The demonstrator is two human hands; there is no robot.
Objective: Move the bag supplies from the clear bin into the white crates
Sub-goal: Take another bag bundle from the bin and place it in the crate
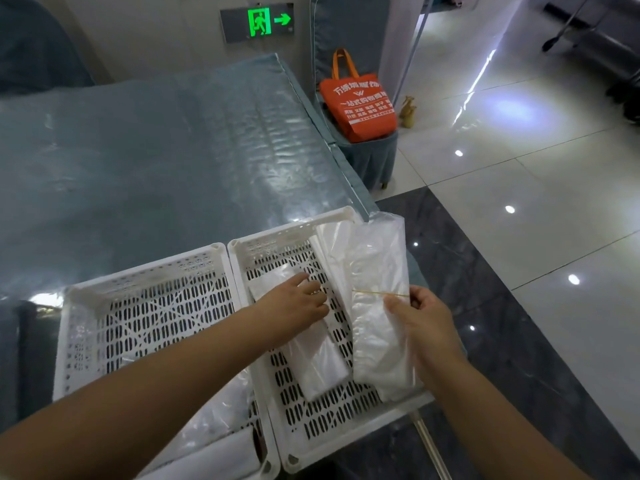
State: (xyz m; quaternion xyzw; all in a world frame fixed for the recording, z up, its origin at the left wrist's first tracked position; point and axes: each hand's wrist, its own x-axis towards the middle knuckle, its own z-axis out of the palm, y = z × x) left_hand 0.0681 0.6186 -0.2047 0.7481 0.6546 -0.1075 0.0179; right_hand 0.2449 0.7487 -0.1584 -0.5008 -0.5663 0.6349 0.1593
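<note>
The placing step looks underway: in the lower-right crate (311,427) the left hand (294,303) rests loose fingers on a flat bag pack (311,355), while the right hand (426,327) pinches a banded bundle (377,306) along the crate's right side, which likely needs lowering flat beside it.

1. The two white crates (242,268) are matt, hard plastic with slotted, perforated floors.
2. The bag bundles (379,306) are thin, translucent plastic film, crinkled and faintly glossy.
3. The table cover (156,161) is clear, wrinkled plastic sheeting, shiny over blue-grey cloth.
4. The tote bag (358,105) is matt orange fabric.
5. The floor tiles (519,168) are polished and highly reflective.
</note>
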